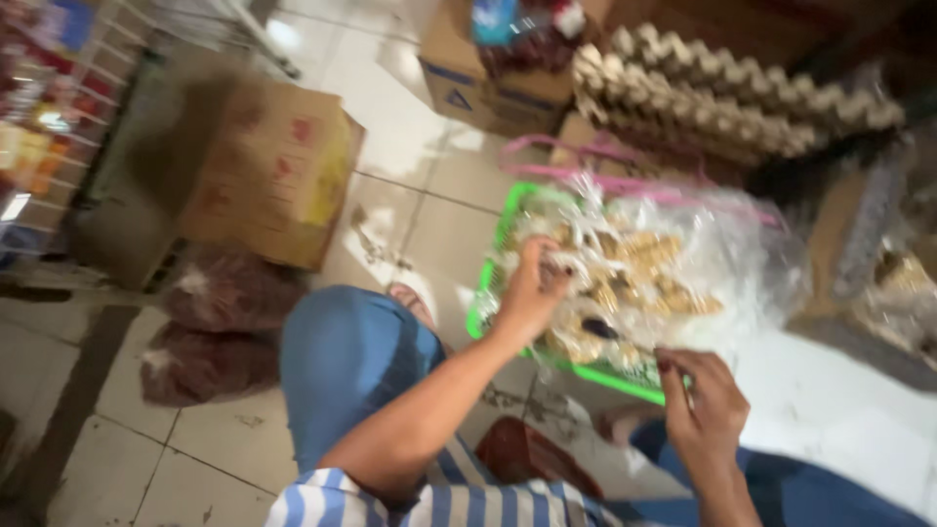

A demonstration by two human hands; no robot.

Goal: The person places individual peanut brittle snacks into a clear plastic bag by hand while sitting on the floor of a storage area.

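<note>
The left hand [532,288] is closed, its fingers pinched on the crinkled edge of a large clear plastic bag [673,259] full of small tan and brown pieces, too blurred to name. The bag sits in a bright green plastic basket [488,293] with pink handles, which stands on the pale tiled floor [410,185] in front of the person's blue-trousered knee [346,361]. The right hand [708,410] grips the near lower edge of the same bag, fingers curled on the film just above the basket's front rim.

Behind the basket lies a stack of grey moulded egg trays [722,98], and beyond that a brown cardboard box [488,73]. To the left stands a larger yellow-brown cardboard carton [268,176], with two dark red sacks [220,322] on the floor below it and a white wire rack [49,117] of goods at the far left edge.
</note>
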